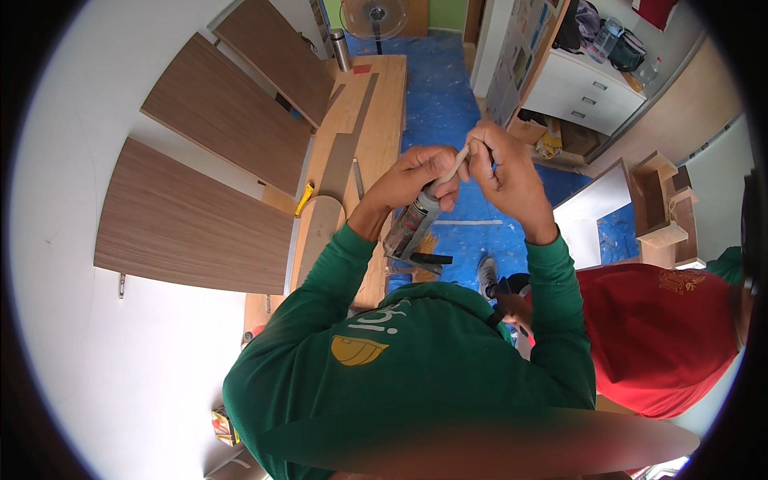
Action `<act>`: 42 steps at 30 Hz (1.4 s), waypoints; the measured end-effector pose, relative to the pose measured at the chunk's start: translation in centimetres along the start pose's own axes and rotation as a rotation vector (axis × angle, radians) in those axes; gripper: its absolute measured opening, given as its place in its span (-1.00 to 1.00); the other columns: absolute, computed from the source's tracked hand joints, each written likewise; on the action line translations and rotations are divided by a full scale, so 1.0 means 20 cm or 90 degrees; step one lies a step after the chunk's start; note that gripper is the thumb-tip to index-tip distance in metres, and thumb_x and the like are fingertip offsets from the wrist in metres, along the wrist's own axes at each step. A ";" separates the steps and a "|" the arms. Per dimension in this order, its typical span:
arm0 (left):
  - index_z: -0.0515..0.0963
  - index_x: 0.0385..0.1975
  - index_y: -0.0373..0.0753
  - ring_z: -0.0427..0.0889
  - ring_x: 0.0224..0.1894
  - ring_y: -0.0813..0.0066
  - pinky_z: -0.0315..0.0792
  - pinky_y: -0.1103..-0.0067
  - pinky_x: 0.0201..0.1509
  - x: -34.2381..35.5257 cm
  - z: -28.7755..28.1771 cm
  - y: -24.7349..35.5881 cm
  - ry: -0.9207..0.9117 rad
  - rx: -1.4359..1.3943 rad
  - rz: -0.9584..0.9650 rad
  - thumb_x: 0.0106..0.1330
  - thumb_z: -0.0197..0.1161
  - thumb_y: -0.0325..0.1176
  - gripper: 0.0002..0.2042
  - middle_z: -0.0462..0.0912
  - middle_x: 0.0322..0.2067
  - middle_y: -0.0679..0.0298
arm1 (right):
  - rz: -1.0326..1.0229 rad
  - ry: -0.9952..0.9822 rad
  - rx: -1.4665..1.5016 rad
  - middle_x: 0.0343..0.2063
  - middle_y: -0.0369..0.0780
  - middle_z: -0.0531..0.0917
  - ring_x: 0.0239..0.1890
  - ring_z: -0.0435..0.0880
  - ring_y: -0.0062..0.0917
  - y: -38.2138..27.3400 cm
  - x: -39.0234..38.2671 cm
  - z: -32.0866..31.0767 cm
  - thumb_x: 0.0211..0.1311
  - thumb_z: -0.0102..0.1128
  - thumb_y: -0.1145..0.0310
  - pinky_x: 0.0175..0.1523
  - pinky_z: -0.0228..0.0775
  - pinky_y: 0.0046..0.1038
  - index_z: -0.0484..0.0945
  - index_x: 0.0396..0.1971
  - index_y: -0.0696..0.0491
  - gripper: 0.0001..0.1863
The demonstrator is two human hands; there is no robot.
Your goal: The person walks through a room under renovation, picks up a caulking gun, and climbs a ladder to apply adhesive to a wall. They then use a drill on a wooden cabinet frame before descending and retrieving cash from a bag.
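Observation:
A grey sealant cartridge [410, 227] hangs tilted in front of my chest, its pale nozzle [455, 169] pointing up and to the right. My left hand [414, 174] is closed around the base of the nozzle, at the top of the cartridge. With bent fingers, my right hand [504, 172] pinches the nozzle's tip; the fingers hide the very end. Below the cartridge shows a black part [430, 258], perhaps of a caulking gun, mostly hidden by my body.
Left, a wooden bench [374, 104] carries a yellow-handled tool [305, 198] and a steel flask [341, 50]. Brown panels [192, 216] line the wall. Blue sheeting [440, 88] covers the floor. A person in red [656, 336] is close on my right, near wooden box frames [660, 200].

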State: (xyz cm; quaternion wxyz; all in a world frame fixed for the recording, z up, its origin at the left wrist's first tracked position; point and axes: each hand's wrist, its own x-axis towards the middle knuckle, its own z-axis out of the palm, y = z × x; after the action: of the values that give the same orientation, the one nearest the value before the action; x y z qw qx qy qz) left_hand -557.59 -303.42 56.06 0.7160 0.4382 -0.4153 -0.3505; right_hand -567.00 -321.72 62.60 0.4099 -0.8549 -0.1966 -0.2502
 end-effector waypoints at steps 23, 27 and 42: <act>0.61 -0.21 -0.33 0.51 -0.49 0.55 0.42 0.52 -0.34 0.05 0.16 0.04 0.008 0.467 -0.023 0.64 0.00 -0.13 -0.62 0.51 -0.57 0.31 | 0.016 -0.068 -0.239 -0.33 -0.01 0.62 -0.24 0.69 -0.04 -0.03 -0.21 -0.21 0.37 0.15 0.31 -0.13 0.58 -0.12 0.52 -0.27 0.20 -0.78; 0.61 -0.19 -0.31 0.52 -0.48 0.55 0.42 0.51 -0.35 0.09 0.19 -0.03 0.021 0.519 -0.057 0.64 0.00 -0.11 -0.62 0.53 -0.58 0.30 | 0.057 -0.053 -0.434 -0.36 -0.06 0.64 -0.34 0.75 -0.18 -0.02 -0.25 -0.18 0.30 0.22 0.30 -0.27 0.63 -0.23 0.55 -0.28 0.20 -0.77; 0.51 -0.37 -0.32 0.51 -0.51 0.53 0.42 0.51 -0.38 0.07 0.24 -0.17 0.058 0.643 -0.104 0.62 -0.01 -0.16 -0.63 0.50 -0.60 0.29 | 0.007 0.015 -0.437 -0.39 -0.06 0.62 -0.36 0.74 -0.23 0.25 -0.45 0.01 0.23 0.19 0.32 -0.34 0.63 -0.28 0.55 -0.33 0.22 -0.77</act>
State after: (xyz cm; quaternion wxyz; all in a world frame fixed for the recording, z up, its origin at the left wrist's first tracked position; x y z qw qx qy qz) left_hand -561.91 -307.53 54.68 0.4026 0.7754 -0.4655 -0.1411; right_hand -571.38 -325.52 54.23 0.1017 -0.9410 -0.0911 -0.3096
